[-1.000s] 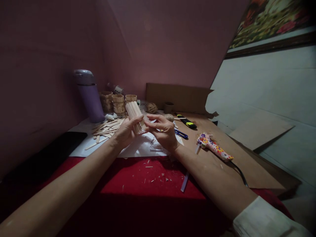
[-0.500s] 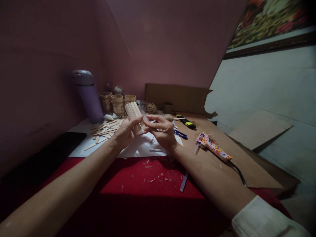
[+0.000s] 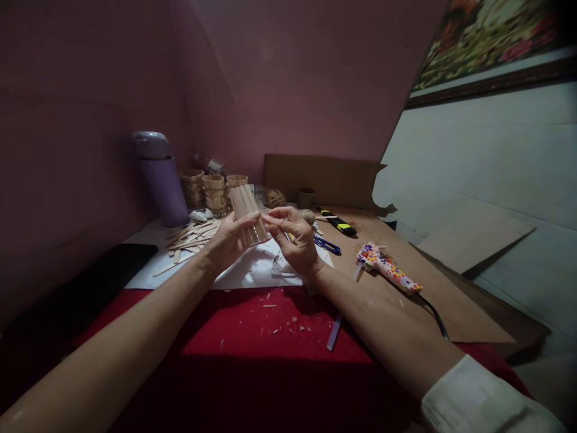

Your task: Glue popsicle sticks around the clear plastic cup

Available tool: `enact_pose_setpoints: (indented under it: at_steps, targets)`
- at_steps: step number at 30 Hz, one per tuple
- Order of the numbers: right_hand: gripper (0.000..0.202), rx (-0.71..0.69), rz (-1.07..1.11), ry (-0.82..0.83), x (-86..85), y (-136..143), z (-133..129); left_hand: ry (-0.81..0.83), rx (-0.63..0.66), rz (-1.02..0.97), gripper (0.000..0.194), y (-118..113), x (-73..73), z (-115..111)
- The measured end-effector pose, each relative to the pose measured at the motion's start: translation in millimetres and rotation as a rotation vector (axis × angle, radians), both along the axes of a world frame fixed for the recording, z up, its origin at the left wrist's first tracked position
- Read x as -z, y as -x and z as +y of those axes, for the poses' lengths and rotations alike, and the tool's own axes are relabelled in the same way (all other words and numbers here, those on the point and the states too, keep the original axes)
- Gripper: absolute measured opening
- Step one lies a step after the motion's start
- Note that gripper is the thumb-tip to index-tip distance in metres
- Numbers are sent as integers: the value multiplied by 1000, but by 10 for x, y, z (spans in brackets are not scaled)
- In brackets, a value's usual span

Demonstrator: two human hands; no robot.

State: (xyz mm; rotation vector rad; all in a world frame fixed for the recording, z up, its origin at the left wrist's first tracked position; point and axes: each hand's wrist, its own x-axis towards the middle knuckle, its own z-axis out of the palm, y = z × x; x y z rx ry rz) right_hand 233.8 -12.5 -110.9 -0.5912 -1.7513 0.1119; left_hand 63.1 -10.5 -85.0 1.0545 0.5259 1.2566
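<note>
A clear cup with several wooden sticks (image 3: 244, 204) upright along its side is tilted in my left hand (image 3: 228, 240), whose fingers wrap round it. My right hand (image 3: 295, 239) is at the cup's right edge, thumb and fingertips pinched together; what they hold, if anything, is too small to make out. Loose wooden sticks (image 3: 193, 236) lie in a pile on white paper (image 3: 238, 278), left of and behind my left hand. A blue cutter (image 3: 328, 245) lies just right of my right hand.
Purple bottle (image 3: 164, 189), stick-covered cups (image 3: 214, 193), twine ball (image 3: 274, 198) and tape roll (image 3: 306, 196) stand behind. At right are a yellow-black knife (image 3: 339, 222) and a flower-patterned glue gun (image 3: 387, 269) on cardboard (image 3: 451, 300). A dark flat object (image 3: 99, 276) lies left.
The cup has turned slightly in my left hand. My right fingers have drawn closer together at its edge, and the small clear bit seen between them before no longer shows.
</note>
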Motion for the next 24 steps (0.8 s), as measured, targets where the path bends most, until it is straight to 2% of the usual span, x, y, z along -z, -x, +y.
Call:
enact_pose_setpoints:
  at_steps: [6, 15, 19, 24]
  targets:
    - [21, 35, 0, -29, 5, -8, 4, -27, -3, 38, 47, -32, 21, -25]
    - [23, -3, 19, 38, 10, 5, 11, 29, 46, -4, 41, 0, 34, 31]
    - [24, 4, 53, 33, 17, 3, 24, 50, -7, -39, 34, 4, 14, 42]
    - [26, 65, 117, 61, 10, -9, 39, -118, -167, 71, 53, 7, -42, 15]
